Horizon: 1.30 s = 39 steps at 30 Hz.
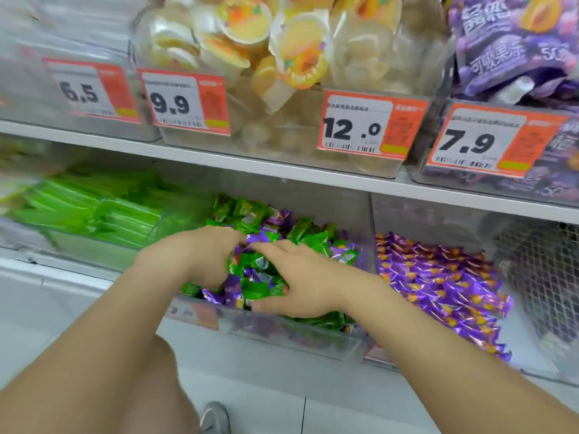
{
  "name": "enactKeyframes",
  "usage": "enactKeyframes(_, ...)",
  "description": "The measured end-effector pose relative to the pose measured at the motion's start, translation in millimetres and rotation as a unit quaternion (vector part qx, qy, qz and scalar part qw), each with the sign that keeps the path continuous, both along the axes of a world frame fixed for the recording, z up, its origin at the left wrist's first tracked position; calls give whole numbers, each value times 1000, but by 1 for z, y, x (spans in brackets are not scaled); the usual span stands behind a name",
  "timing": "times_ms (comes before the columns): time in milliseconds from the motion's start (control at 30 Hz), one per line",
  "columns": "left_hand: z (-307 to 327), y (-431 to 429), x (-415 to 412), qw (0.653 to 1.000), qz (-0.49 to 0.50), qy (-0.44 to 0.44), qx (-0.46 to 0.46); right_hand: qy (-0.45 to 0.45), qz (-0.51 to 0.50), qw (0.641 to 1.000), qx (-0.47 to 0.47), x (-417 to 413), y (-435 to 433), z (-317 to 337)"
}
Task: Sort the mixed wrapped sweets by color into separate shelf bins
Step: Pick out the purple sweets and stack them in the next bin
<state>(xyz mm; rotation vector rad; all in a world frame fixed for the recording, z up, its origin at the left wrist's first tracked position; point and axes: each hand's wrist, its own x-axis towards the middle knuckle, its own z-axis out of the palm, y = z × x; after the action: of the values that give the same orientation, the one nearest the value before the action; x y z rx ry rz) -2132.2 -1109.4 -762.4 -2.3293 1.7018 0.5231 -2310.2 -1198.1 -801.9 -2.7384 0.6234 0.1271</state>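
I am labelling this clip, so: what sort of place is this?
Most likely a shop's sweets aisle: orange price tags mark clear bins on a shelf, jelly cups fill one, and a lower bin holds mixed green and purple sweets.

Two hands [200, 258]; four price tags [185, 103]; one shoe [215, 418].

bright, even | L side blurred | edges bowed | shadows prob. soft
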Motion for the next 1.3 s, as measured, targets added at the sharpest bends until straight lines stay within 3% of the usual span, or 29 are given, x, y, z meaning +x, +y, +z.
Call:
enactKeyframes(67, -1, -2, 10, 999, -7, 31, -27, 16, 0, 1000, 10, 7, -8, -2)
enactKeyframes(233, -2, -2, 23, 990, 30, 71, -119, -81, -15, 996, 27, 11, -27, 10)
enactKeyframes(433, -5, -16, 36, 944, 125, 112, -285, -125, -75, 989, 9, 5, -39, 5)
enactKeyframes(533, -13, -31, 40, 919, 144, 145, -336, -98, -96, 990, 33, 5, -33, 1)
enactKeyframes(667, -18, -48, 38, 945, 96, 138, -282, -71, -76, 994, 33, 13, -17, -7)
enactKeyframes(767, -19, -47, 39, 969, 45, 92, -223, -88, -139, 986, 4, 18, -22, -4)
enactKeyframes(933, -21, -34, 36, 990, -35, 121, -67, -149, -268, 952, -29, 13, -35, 5)
enactKeyframes(1033, -23, -35, 37, 992, -45, 111, -33, -93, -288, 945, -125, 1, -41, 10)
enactKeyframes(1100, -26, -36, 37, 994, -55, 89, -14, -49, -255, 943, -207, 1, -32, 13)
enactKeyframes(1133, -27, -37, 37, 995, -58, 81, -11, -68, -227, 945, -225, 3, -26, 14)
enactKeyframes(1233, -30, -39, 40, 994, -66, 84, -38, -153, -134, 971, -126, 16, 0, 15)
enactKeyframes(1300, -32, -40, 44, 989, -73, 110, -66, -101, -100, 988, -54, 23, 13, 9)
